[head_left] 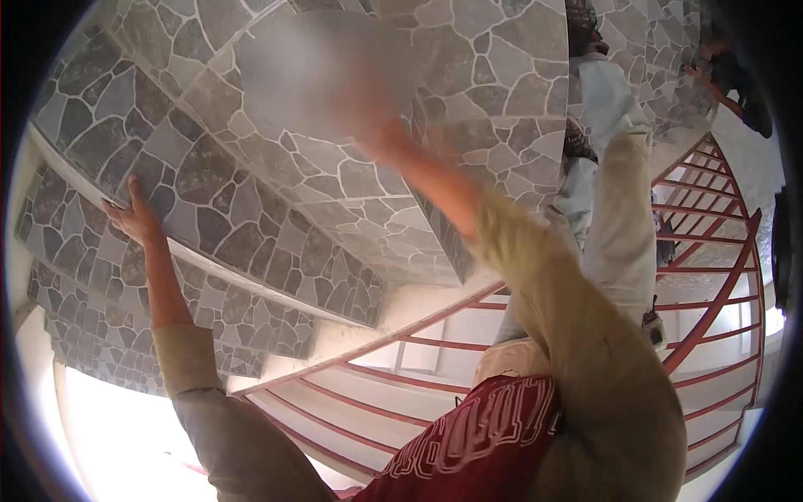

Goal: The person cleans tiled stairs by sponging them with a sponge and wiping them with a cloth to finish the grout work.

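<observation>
On the left, my left hand (134, 219) rests on the pale edge of a stair step (219, 264), its fingers spread and holding nothing. The step's surface has a grey stone pattern with light joints. My right arm reaches up across the middle over the patterned steps (351, 188). My right hand (368, 109) is smeared by a grey blur, so its fingers and anything in it cannot be made out. Both forearms come out of tan sleeves.
A red metal railing (364, 375) curves along the bottom and right. Beside my right arm are the light trousers (621, 209) of a person. Another person in dark clothing (740, 79) is at the upper right. A bright opening lies at the lower left.
</observation>
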Demonstrator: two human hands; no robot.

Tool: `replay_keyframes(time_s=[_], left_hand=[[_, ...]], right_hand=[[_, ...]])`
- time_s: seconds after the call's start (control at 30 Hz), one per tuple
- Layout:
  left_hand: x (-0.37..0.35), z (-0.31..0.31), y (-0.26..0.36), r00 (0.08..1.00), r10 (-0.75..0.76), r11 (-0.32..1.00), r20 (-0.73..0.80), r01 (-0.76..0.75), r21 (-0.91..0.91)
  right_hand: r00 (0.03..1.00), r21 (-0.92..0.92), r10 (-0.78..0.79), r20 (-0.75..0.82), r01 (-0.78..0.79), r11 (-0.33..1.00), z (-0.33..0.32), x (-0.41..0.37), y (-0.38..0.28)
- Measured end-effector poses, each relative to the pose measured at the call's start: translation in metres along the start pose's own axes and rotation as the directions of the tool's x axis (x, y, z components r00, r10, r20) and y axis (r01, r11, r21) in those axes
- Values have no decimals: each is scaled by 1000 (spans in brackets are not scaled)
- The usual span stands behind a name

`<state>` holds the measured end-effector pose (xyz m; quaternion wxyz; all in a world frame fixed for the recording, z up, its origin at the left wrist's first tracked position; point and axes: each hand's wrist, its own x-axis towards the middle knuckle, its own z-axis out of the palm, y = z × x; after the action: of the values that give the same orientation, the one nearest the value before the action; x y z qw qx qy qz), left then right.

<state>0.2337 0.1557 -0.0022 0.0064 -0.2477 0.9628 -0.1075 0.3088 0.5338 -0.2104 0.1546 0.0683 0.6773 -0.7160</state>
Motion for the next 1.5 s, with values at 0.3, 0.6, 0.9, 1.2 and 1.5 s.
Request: replay_keyframes(time_s=[0.3,0.6,0.9,1.2,1.5], left_hand=[[7,7,-8,999,19,1000,-46,-19,-8],[11,12,-13,998,-12,999,-68,14,35],[2,8,-12,999,-25,998,-22,26,59],[7,6,-9,994,6,999,-106,-10,-38],[-3,17,42,975,-26,997,-219,42,68]], right_hand=[[957,-185,-228,-178,195,963,12,1,-1],[973,-159,221,72,-207,965,-11,-163,19],[996,-150,-26,-79,14,989,8,12,-17],[983,-283,-182,21,180,942,16,58,-7],[963,-367,226,148,-158,917,-10,-102,18]])
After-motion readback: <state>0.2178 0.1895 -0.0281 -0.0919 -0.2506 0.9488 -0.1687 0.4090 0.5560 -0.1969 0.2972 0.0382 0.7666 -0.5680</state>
